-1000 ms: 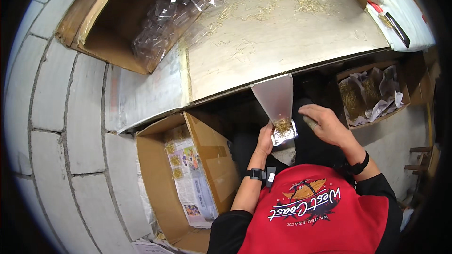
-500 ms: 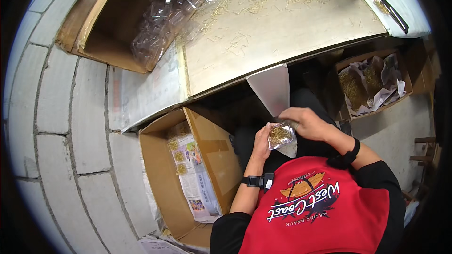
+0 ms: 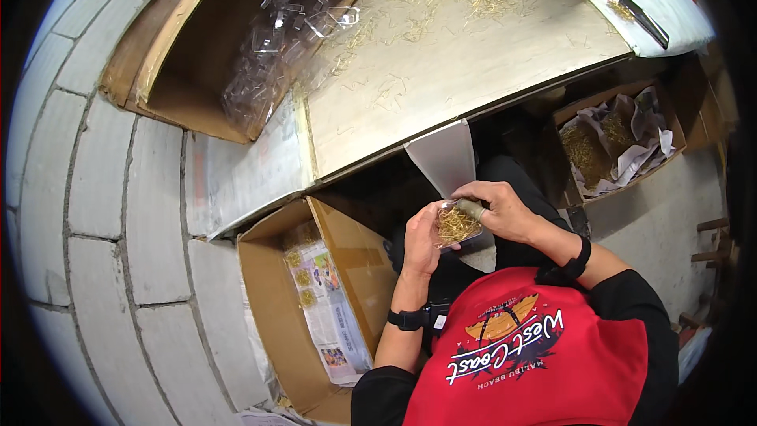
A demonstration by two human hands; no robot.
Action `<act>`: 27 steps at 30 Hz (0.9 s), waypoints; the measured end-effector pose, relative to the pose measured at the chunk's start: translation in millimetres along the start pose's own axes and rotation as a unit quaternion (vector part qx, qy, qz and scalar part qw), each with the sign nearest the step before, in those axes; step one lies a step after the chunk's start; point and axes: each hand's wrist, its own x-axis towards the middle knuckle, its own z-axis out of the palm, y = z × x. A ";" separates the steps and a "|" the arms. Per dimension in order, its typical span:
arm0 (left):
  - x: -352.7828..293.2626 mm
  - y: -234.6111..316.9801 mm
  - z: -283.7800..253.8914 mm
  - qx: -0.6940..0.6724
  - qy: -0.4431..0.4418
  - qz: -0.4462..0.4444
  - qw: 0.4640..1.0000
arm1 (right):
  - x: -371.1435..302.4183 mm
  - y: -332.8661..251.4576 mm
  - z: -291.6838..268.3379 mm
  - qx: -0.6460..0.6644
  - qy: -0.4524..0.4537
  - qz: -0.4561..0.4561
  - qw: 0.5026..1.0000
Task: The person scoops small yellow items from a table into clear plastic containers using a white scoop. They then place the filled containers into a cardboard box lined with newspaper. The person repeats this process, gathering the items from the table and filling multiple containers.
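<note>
A small clear plastic box (image 3: 473, 237) filled with thin gold-coloured metal pins (image 3: 455, 225) is held over my lap. My left hand (image 3: 423, 238) is closed around its left side. On the far right side, my right hand (image 3: 509, 213) pinches the box's edge, and its thumb wears a greyish-green cover. The right fingertips are partly hidden, so I cannot tell whether they also hold a lid. A white chute-like sheet (image 3: 444, 159) hangs from the table's edge just beyond my hands.
Pins lie scattered over the table (image 3: 441, 102). A cardboard box (image 3: 185, 71) of clear plastic cases stands at its left. Below, an open carton (image 3: 276, 331) holds filled cases on newspaper. At right, another carton (image 3: 579, 181) contains pins on paper; a black-handled tool (image 3: 646, 22) lies above.
The plastic box has moved slightly left and up, tilting so more of the pins show. My right fingers have come from beside the chute onto the box's edge.
</note>
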 end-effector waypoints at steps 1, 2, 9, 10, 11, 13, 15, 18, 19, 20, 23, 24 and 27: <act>-0.1 2.4 1.0 -0.008 -0.003 -0.002 1.000 | 1.8 -2.0 -1.6 0.007 -0.004 0.011 1.000; 0.9 3.8 0.6 0.005 -0.008 -0.001 1.000 | 3.5 -2.9 -2.2 0.013 -0.008 0.021 1.000; 3.5 0.2 3.2 0.072 0.033 0.034 0.996 | 10.1 -9.2 -2.3 -0.120 0.035 -0.163 0.979; 3.5 -0.4 2.9 0.052 0.046 0.042 0.997 | 9.3 -8.2 -2.9 -0.160 0.012 -0.204 0.966; 3.2 0.5 -0.5 0.018 0.023 0.057 0.998 | 8.8 -7.7 -3.3 -0.199 -0.012 -0.245 0.949; 3.0 2.7 2.7 0.004 0.027 0.051 0.998 | 4.5 -12.6 -4.0 -0.191 -0.034 -0.260 0.946; 1.9 3.0 1.6 0.015 0.012 0.033 0.999 | 2.8 -11.0 -5.9 -0.167 -0.061 -0.265 0.948; 4.5 -1.5 8.7 0.032 0.032 0.044 0.998 | 2.2 -11.8 -2.6 -0.123 -0.055 -0.266 0.954; 4.2 -0.2 11.4 0.014 0.013 0.058 0.998 | 2.3 -13.0 -1.4 -0.111 -0.049 -0.259 0.958; 4.1 -0.7 11.2 0.014 0.015 0.059 0.998 | 2.2 -15.5 -0.6 -0.098 -0.043 -0.251 0.962; 4.6 -2.1 10.2 0.014 0.018 0.058 0.998 | 4.1 -19.0 -2.8 -0.030 0.010 -0.222 0.975; 4.4 -2.7 9.2 0.015 0.019 0.054 0.998 | 4.7 -19.9 -4.4 -0.001 0.032 -0.209 0.977; 4.2 -3.1 7.5 0.018 0.017 0.050 0.998 | 9.3 -21.5 -13.9 -0.028 0.105 -0.154 0.982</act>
